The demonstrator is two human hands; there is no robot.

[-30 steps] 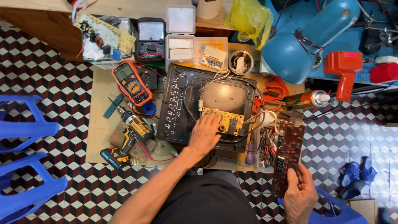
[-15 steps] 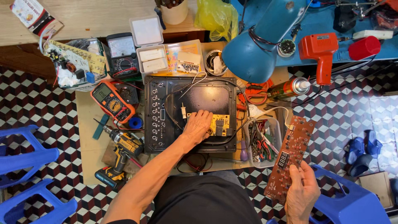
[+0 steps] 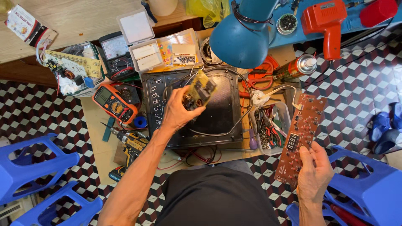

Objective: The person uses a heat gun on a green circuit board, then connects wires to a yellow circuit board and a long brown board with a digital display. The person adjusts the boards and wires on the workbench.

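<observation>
Looking down from the head camera: left hand (image 3: 178, 111) clenched around a yellow circuit board (image 3: 200, 90), lifted tilted above the open black appliance casing (image 3: 222, 113) on the low wooden bench (image 3: 98, 138). Right hand (image 3: 315, 173) grasping the lower end of a long brown control board (image 3: 300, 136), held out over the checkered floor (image 3: 351, 83), a white lead running from its top toward the casing. Orange multimeter (image 3: 114, 103) and cordless drill (image 3: 130, 142) lying left of the casing, clear tool tray (image 3: 272, 129) just right of it. Blue lamp shade (image 3: 242, 39) hanging above, red soldering gun (image 3: 328, 21) beyond.
</observation>
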